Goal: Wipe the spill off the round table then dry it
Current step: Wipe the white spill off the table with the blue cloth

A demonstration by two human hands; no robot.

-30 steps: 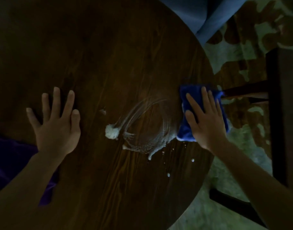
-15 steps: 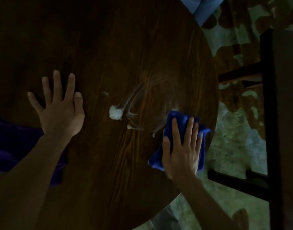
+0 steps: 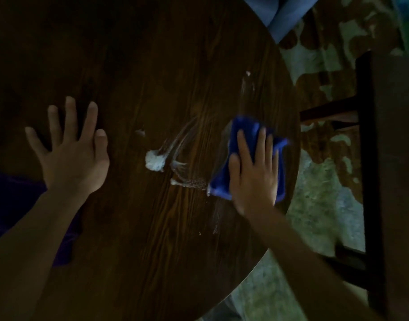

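A dark round wooden table [image 3: 152,66] fills most of the view. A white foamy spill [image 3: 154,161] sits near its middle, with thin wet streaks running up and to the right and a speckled smear [image 3: 194,181] below it. My right hand [image 3: 254,174] presses flat on a blue cloth [image 3: 242,133] near the table's right edge, just right of the smear. My left hand [image 3: 71,154] lies flat on the table with fingers spread, left of the spill, holding nothing.
A dark wooden chair [image 3: 370,158] stands to the right of the table over a patterned floor [image 3: 319,195]. Light blue fabric [image 3: 282,15] hangs at the top. A purple cloth [image 3: 15,198] lies under my left forearm.
My right hand has slid the blue cloth from the table's lower right up and to the right, leaving a fresh wet streak below. My left hand has stayed put.
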